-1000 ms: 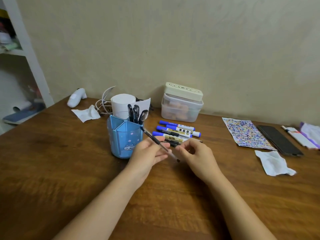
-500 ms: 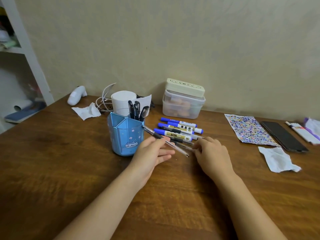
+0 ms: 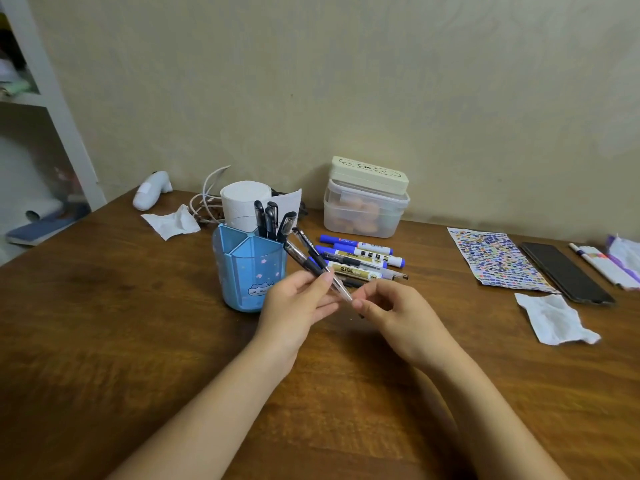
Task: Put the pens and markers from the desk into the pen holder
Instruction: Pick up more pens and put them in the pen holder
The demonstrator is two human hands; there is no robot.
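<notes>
Now holding two black pens (image 3: 313, 259) in the left hand (image 3: 298, 306), thumb and fingers pinched shut round their lower barrels, capped ends slanting up toward the blue pen holder (image 3: 249, 268). Right hand (image 3: 398, 313) just beside, fingers curled, thumb and forefinger closed near the pens' tips; cannot tell whether gripping them. Several dark pens (image 3: 272, 221) already standing upright in the holder's back compartment. Blue markers (image 3: 360, 249) and more pens lying side by side on the wooden desk (image 3: 104, 323), just right of the holder.
</notes>
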